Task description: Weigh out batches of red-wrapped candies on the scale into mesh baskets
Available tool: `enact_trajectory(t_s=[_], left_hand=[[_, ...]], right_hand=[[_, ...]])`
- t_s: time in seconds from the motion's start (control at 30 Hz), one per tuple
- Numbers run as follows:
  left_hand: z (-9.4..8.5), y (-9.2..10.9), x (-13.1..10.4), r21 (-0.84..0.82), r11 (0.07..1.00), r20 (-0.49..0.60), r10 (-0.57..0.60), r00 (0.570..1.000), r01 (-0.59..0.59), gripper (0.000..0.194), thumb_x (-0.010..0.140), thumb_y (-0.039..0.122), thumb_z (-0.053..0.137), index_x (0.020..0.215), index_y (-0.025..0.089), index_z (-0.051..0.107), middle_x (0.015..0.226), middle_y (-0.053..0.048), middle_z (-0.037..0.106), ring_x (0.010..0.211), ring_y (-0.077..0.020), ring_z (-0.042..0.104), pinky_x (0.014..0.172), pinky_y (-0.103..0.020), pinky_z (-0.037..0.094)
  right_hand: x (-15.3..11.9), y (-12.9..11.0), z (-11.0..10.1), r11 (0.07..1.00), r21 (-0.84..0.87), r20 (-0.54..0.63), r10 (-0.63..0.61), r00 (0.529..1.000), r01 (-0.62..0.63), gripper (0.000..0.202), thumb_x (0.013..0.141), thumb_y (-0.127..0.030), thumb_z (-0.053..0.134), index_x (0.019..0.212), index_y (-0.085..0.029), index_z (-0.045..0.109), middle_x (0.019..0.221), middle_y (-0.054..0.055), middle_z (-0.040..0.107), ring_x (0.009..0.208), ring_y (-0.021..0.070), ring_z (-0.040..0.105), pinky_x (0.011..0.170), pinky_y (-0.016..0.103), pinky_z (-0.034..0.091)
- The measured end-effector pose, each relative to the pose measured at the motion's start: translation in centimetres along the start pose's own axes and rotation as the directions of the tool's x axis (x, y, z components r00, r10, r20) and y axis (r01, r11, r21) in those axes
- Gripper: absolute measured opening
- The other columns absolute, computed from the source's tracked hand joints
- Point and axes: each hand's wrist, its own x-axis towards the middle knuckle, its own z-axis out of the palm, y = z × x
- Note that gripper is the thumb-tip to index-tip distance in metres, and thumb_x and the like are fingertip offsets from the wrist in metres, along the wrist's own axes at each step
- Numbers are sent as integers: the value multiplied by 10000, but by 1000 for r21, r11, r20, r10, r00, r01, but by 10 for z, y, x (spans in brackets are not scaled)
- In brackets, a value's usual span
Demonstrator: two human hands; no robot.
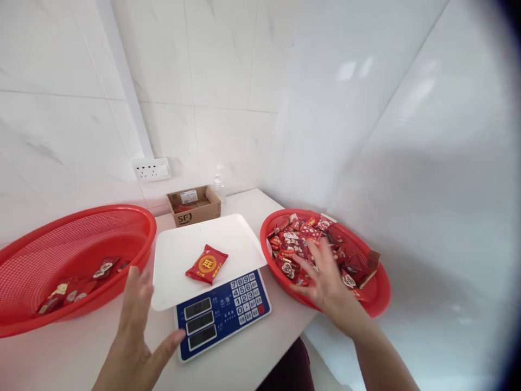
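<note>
A red packet [207, 264] with a yellow round emblem lies on the white pan [175, 244] of a scale, whose blue panel [226, 315] has keys and three displays. My left hand [138, 331] is open, holding nothing, between the left red basket [144, 228] and the scale's front left corner. My right hand [323, 277] is open over the near left side of the right red basket [382, 293], its spread fingers above many red packets [295, 244]. Several packets [73, 290] lie in the left basket.
Behind the scale stands an open cardboard box [197, 214] with something red inside. A clear plastic bottle [220, 184] is beside it. A socket [152, 169] is on the tiled wall. The white table's [280, 336] front edge runs below the scale.
</note>
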Motion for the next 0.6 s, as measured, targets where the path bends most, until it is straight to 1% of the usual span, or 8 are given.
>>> enact_trajectory(t_s=[0.1,0.2,0.3,0.33,0.4,0.43,0.5,0.6], left_hand=[[1,4,-3,60,995,117,72,991,-79,605,829,528,488,1396,407,315,1557,14,52,1387,-374,66,1040,-613,224],[3,2,-9,-7,998,220,61,974,-61,432,885,517,374,1273,391,515,1350,-16,518,1355,-320,272,1073,-578,191],[12,3,-14,-121,981,214,-127,969,155,421,927,400,350,1345,430,391,1081,16,689,1044,-216,634,942,-420,487],[16,5,-15,-200,960,180,-161,970,197,478,930,380,349,1393,459,264,1177,14,646,979,-199,664,847,-369,554],[22,10,-15,-316,933,108,-147,983,174,616,909,388,402,1414,498,68,1436,-2,410,1072,-225,619,752,-350,591],[23,11,-14,-314,940,89,-108,990,131,661,879,425,460,1416,492,81,1501,-7,290,1184,-266,535,777,-381,581],[21,8,-11,-199,980,127,5,992,21,618,800,511,558,1371,438,336,1498,-20,295,1320,-335,346,908,-488,492],[13,-6,-8,-70,994,262,102,960,-87,343,828,500,518,1124,367,628,1227,-25,616,1260,-308,444,1008,-496,395]], right_hand=[[-19,-6,16,987,-12,239,-153,959,160,290,850,-469,535,1058,-315,665,1087,68,663,1115,252,567,992,501,400],[-32,-4,33,968,189,71,-181,981,165,415,956,-371,321,819,-259,696,445,-29,534,633,172,661,917,504,467],[-36,-1,41,922,379,-89,-45,995,75,384,965,-335,317,1336,-321,411,644,-32,658,393,105,552,669,397,568],[-37,-2,41,920,391,-52,1,999,20,513,950,-347,374,1427,-384,191,932,29,699,471,107,602,620,365,569],[-36,-5,36,943,325,110,36,993,-70,827,846,-439,565,1418,-472,-31,1420,101,410,891,182,665,684,376,568],[-36,-7,33,966,250,197,22,980,-72,896,766,-488,647,1421,-475,36,1487,87,295,1106,234,576,787,421,543],[-35,-9,27,995,99,289,-41,956,12,637,729,-532,660,1316,-399,450,1403,71,436,1273,281,414,987,513,395],[-34,-7,24,993,44,213,-116,970,109,360,916,-446,405,872,-283,723,708,48,681,1050,252,602,1035,550,323]])
